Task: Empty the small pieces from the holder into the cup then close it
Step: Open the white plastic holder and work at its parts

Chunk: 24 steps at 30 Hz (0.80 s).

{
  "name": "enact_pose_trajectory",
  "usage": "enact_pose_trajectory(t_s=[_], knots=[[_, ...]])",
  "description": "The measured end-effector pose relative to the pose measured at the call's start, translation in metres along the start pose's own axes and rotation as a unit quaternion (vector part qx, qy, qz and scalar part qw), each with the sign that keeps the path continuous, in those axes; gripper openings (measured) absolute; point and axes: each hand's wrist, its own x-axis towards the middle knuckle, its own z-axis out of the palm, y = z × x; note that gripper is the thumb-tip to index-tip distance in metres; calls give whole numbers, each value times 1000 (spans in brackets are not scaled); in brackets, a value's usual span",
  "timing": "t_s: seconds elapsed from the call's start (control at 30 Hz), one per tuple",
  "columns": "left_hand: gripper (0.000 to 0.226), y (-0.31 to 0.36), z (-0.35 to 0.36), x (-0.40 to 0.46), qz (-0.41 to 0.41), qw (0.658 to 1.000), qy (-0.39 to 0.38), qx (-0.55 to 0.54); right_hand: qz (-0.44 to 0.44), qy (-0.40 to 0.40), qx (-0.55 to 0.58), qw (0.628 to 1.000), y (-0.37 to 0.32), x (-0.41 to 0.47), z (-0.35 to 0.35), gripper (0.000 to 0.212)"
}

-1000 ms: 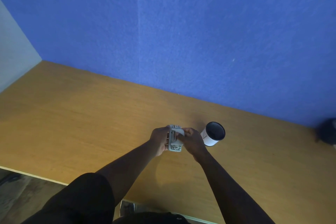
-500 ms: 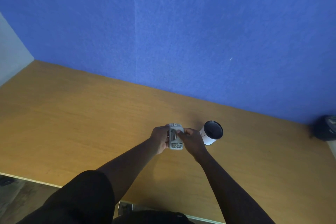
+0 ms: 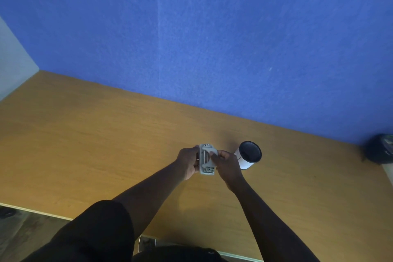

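The grey holder (image 3: 206,160) is held above the tabletop (image 3: 106,144), the left hand (image 3: 188,160) gripping its side to steady it while the right hand (image 3: 226,162) grips its cover, probably to open it. The white cup (image 3: 247,155) waits just beside, mouth open.

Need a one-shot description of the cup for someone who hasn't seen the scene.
Start at the wooden table that runs along the blue wall. Just right of the person's right hand, which shares a small grey holder with the left hand, stands the cup. It is the only white cylinder there, open-topped with a dark inside.
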Motion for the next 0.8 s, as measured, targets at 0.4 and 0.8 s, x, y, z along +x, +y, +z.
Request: enact_pose_trajectory(t_s=[0.4,0.8], knots=[[35,-17,-9,-13,-27,985,-137,-103,16,36,-22,999,-12,18,-3,23],[38,-19,-8,-13,29,987,-100,-123,7,39,-47,998,-18,22,4,25]])
